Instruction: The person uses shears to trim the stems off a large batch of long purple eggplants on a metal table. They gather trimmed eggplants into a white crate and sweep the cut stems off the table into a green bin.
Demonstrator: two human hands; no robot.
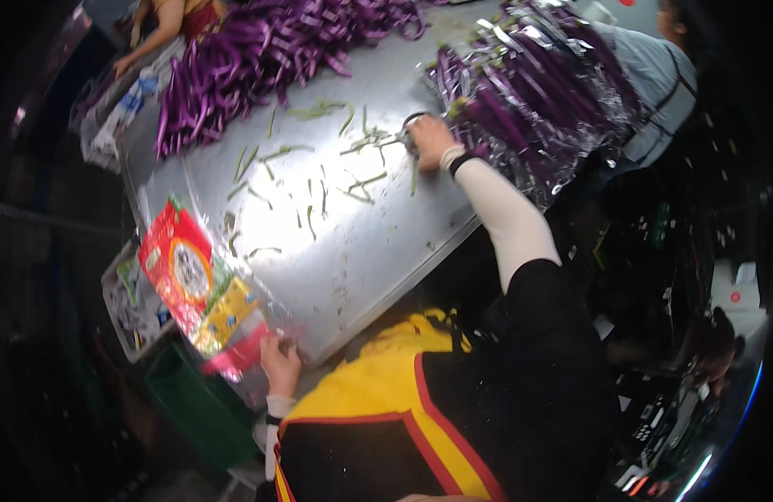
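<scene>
At the near left of the metal table (374, 251), my left hand (280, 365) has its fingers at the pink edge of printed plastic bags (204, 282) and appears to pinch it; blur hides the exact grip. My right hand (429, 143) is farther out on the tabletop, around what looks like a pair of scissors (406, 133). A dark handle loop shows beside the fingers, and the blades point left among cut green stems (361, 185). Just right of that hand lie long purple eggplants (518, 113) in clear, shiny plastic.
A heap of loose purple eggplants (236, 81) covers the far left of the table. Another person's arm (164, 31) reaches in at the upper left, beside crumpled plastic bags (132, 103). A grey bin (132, 307) and a dark green crate (198, 401) stand off the left edge.
</scene>
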